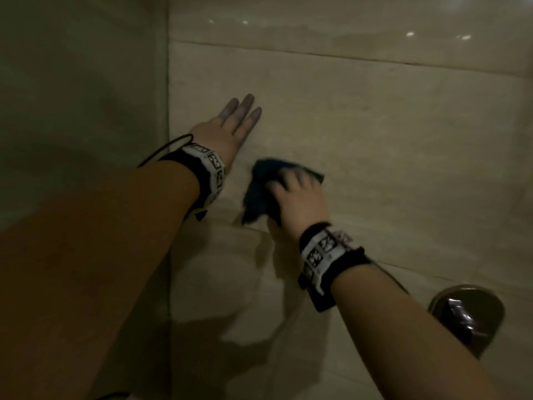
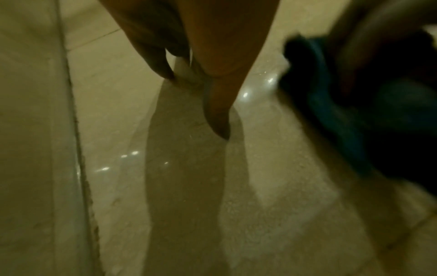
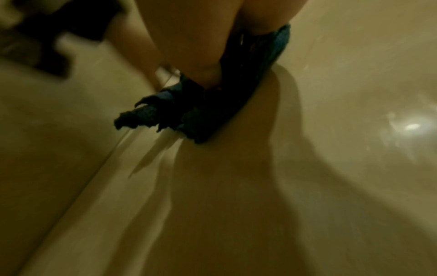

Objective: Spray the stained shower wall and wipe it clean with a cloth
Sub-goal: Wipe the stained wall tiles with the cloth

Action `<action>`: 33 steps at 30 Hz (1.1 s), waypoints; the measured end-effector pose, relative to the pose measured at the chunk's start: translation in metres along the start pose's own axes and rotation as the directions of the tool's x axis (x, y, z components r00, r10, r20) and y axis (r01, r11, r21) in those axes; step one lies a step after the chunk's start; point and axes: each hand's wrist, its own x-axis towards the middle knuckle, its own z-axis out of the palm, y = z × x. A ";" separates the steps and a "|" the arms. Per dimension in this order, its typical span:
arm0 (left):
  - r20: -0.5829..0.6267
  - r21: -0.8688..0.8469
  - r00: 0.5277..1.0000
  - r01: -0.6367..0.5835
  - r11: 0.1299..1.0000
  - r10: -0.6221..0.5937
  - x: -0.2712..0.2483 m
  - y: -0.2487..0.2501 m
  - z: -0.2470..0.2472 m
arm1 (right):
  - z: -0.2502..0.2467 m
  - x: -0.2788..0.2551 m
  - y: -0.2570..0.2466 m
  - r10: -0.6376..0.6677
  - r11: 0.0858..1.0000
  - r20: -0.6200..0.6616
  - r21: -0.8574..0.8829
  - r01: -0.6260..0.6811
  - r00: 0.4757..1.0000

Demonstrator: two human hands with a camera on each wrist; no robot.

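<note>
The beige tiled shower wall (image 1: 375, 125) fills the head view. My left hand (image 1: 239, 116) lies flat on it with straight fingers, near the corner, and holds nothing. Lower right of it, my right hand (image 1: 297, 194) holds a bunched dark blue cloth (image 1: 259, 194) against the wall, fingers curled over it. The right wrist view shows the cloth (image 3: 212, 115) crumpled under my fingers (image 3: 189, 56), with wet streaks (image 3: 146, 158) running down the tile below. In the left wrist view the cloth (image 2: 343, 121) is a blur at the right. No spray bottle shows.
A vertical corner seam (image 1: 168, 111) joins this wall to a side wall (image 1: 72, 82) on the left. A round metal tap fitting (image 1: 467, 316) sticks out of the wall at lower right, close under my right forearm. Light is dim.
</note>
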 end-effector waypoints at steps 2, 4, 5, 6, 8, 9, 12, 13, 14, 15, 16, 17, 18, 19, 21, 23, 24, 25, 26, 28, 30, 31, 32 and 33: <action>0.000 -0.012 1.000 -0.005 1.000 0.005 0.000 0.000 0.000 | 0.015 -0.015 -0.008 -0.079 0.997 0.058 -0.010 0.079 0.995; -0.012 -0.011 1.000 -0.001 1.000 0.001 0.000 0.000 0.000 | 0.017 -0.016 -0.007 -0.106 0.994 0.113 -0.018 0.109 0.988; -0.017 -0.014 1.000 -0.004 1.000 0.004 0.001 0.000 0.001 | 0.012 -0.011 -0.005 -0.081 0.996 0.086 -0.018 0.083 0.993; -0.020 -0.018 1.000 -0.007 1.000 0.007 0.001 0.000 0.002 | 0.006 -0.004 -0.001 -0.028 0.999 0.027 -0.018 0.029 0.999; -0.024 -0.020 1.000 -0.006 1.000 0.006 0.002 -0.001 0.003 | -0.017 0.020 0.007 0.108 0.992 -0.131 0.085 -0.097 0.986; -0.024 -0.009 1.000 0.002 1.000 -0.002 0.002 -0.002 0.003 | -0.029 0.033 0.012 0.151 0.986 -0.167 0.098 -0.136 0.974; -0.004 0.032 1.000 0.011 0.999 -0.011 0.001 -0.002 -0.001 | -0.051 0.057 0.025 0.182 0.981 -0.257 0.115 -0.157 0.949; -0.003 0.039 1.000 0.011 0.999 -0.011 0.000 -0.002 -0.002 | -0.051 0.059 0.026 0.176 0.982 -0.271 0.111 -0.151 0.946; -0.007 0.041 1.000 0.009 0.999 -0.009 0.000 -0.002 -0.001 | -0.047 0.058 0.024 0.160 0.984 -0.256 0.114 -0.135 0.953; -0.018 0.038 1.000 0.007 0.999 -0.006 0.001 -0.003 0.000 | -0.042 0.053 0.020 0.125 0.989 -0.231 0.112 -0.101 0.965; -0.033 0.024 0.999 0.006 1.000 -0.005 0.001 -0.004 0.001 | -0.033 0.047 0.015 0.075 0.994 -0.201 0.098 -0.057 0.977; -0.041 0.008 0.999 0.000 1.000 0.000 0.002 -0.005 0.003 | -0.023 0.039 0.009 0.030 0.996 -0.162 0.090 -0.016 0.986; -0.038 -0.009 0.999 -0.006 1.000 0.005 0.001 -0.005 0.003 | -0.013 0.031 0.002 -0.017 0.996 -0.123 0.081 0.027 0.992; -0.032 -0.015 0.999 -0.005 1.000 0.004 0.001 -0.004 0.004 | -0.001 0.023 -0.005 -0.072 0.994 -0.078 0.077 0.078 0.994; -0.040 -0.009 0.999 0.006 1.000 -0.007 0.000 -0.002 0.005 | 0.020 0.007 -0.021 -0.156 0.985 -0.008 0.072 0.156 0.988; -0.062 -0.008 0.998 0.027 1.000 -0.027 0.000 0.001 0.007 | 0.040 -0.007 -0.029 -0.207 0.977 0.016 0.060 0.206 0.978; -0.069 -0.016 0.997 0.038 0.999 -0.039 -0.001 0.003 0.008 | 0.050 -0.013 -0.030 -0.231 0.971 0.022 0.062 0.229 0.973; -0.072 -0.030 0.996 0.044 0.999 -0.046 0.000 0.006 0.010 | 0.055 -0.017 -0.029 -0.241 0.969 0.004 0.055 0.241 0.970; -0.075 -0.049 0.996 0.051 0.997 -0.055 -0.001 0.009 0.010 | 0.057 -0.020 -0.026 -0.257 0.966 -0.029 0.020 0.258 0.966; -0.077 -0.095 0.994 0.072 0.993 -0.080 -0.003 0.011 0.009 | 0.052 -0.019 -0.022 -0.296 0.955 -0.055 -0.006 0.297 0.953; -0.059 -0.158 0.994 0.078 0.984 -0.088 -0.004 0.013 0.009 | 0.038 -0.012 -0.015 -0.247 0.969 -0.008 -0.007 0.247 0.969; -0.052 -0.186 0.995 0.078 0.979 -0.089 -0.005 0.014 0.009 | 0.028 -0.006 -0.011 -0.181 0.983 -0.012 -0.016 0.181 0.983; -0.049 -0.205 0.994 0.081 0.975 -0.093 -0.006 0.015 0.008 | 0.019 0.002 -0.006 -0.112 0.994 -0.065 -0.022 0.110 0.992; -0.050 -0.209 0.994 0.085 0.974 -0.098 -0.006 0.014 0.009 | 0.007 0.012 0.001 -0.027 1.000 -0.126 0.011 0.029 0.992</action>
